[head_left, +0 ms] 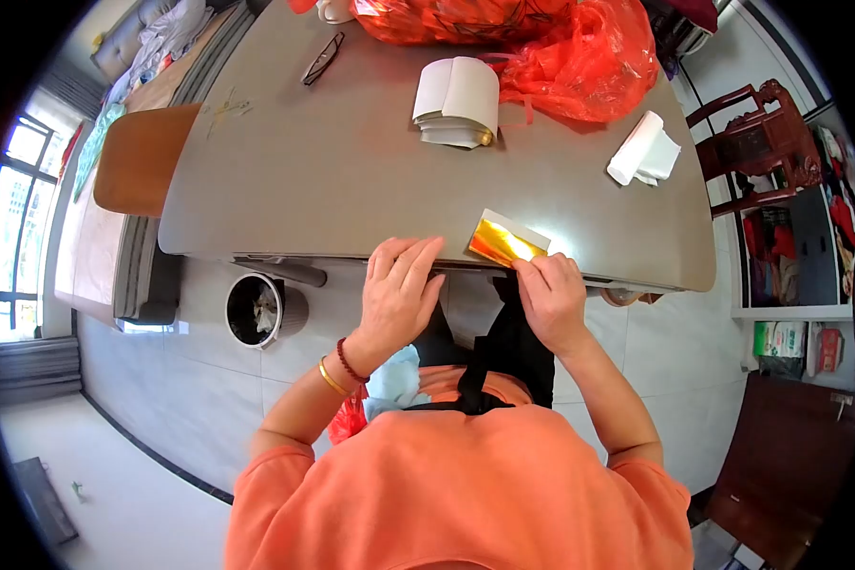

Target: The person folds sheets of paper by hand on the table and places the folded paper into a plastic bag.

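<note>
My right hand (pixel 553 296) pinches the near corner of a sheet of gold foil paper (pixel 500 243) between thumb and fingers. The sheet lies by the table's front edge, its shiny gold middle bordered by pale paper along the far side. My left hand (pixel 401 290) is at the same edge, to the left of the sheet and apart from it, fingers stretched out and nothing visible in it. Farther back stands a thick pile of pale paper sheets (pixel 456 95), curved at its near side, with a bit of gold showing underneath.
Red plastic bags (pixel 584 66) fill the back of the grey table (pixel 304 171). Eyeglasses (pixel 323 59) lie at the back left, a white roll (pixel 638 150) at the right. A waste bin (pixel 294 312) stands below the left side, near a brown chair (pixel 147 160). A carved wooden chair (pixel 765 142) is at the right.
</note>
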Tool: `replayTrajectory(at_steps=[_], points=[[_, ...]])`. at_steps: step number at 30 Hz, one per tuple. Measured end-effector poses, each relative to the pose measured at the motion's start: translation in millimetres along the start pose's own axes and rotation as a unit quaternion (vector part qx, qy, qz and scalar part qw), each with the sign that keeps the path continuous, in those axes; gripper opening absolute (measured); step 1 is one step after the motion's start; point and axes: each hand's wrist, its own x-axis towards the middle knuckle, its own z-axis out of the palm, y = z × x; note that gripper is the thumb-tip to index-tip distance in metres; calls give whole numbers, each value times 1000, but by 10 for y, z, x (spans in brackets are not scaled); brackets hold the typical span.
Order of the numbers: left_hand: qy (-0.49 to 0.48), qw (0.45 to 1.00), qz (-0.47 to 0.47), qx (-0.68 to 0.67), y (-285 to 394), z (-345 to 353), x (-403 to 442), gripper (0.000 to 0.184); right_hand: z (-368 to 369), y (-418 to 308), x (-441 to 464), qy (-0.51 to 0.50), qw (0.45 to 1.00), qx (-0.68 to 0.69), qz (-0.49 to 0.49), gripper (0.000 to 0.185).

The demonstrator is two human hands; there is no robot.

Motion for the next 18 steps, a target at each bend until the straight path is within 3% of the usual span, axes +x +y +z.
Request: replayTrajectory(at_steps=[3,4,5,7,9,11,14,15,17,18], points=[[24,998,2,-66,107,34,47,43,-74,-125,31,38,984,113,131,11],[27,996,17,-85,160,45,95,41,-125,-209,38,16,949,201,242,7],[29,993,32,-106,224,53,158,39,-108,-249,54,34,884,340,317,8],[16,993,56,-102,331,132,253,36,-46,-320,65,70,678,585,440,10],[3,993,81,-84,366,235,336,34,87,-341,26,87,542,674,495,17],[-35,992,107,-49,248,333,345,32,52,-340,-7,57,476,714,510,17],[-47,992,111,-23,75,352,352,29,-171,-215,-86,-82,649,578,488,16],[-56,992,112,-27,32,323,358,29,-177,-171,-147,-68,751,485,443,12],[-72,991,110,-33,-20,265,371,28,-311,-31,-88,-49,941,243,230,8],[-76,989,119,-34,-18,246,401,27,-348,11,-22,-33,967,199,156,20]])
